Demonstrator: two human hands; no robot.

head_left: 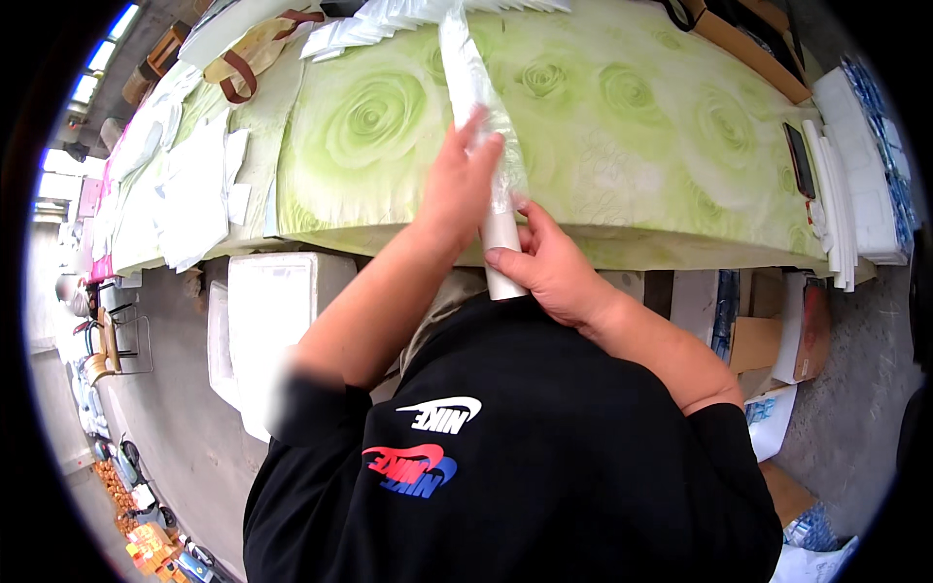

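Observation:
A white cylindrical roll [502, 255] is held upright-slanted in front of my body, at the table's near edge. My right hand [552, 264] is closed round its lower part, thumb across the front. A long clear plastic sleeve [465, 70] runs from the roll's upper part away over the table. My left hand [459, 185] grips the sleeve just above the roll; its fingertips are slightly blurred. Whether the sleeve covers the roll's lower end is hidden by my right hand.
A green rose-patterned cloth covers the table [622, 175]. White sheets [199, 185] lie at left, a row of white packets [364, 29] at the far edge. A phone [800, 160] and white stacks [855, 165] are at right. A white box [272, 311] stands below the table.

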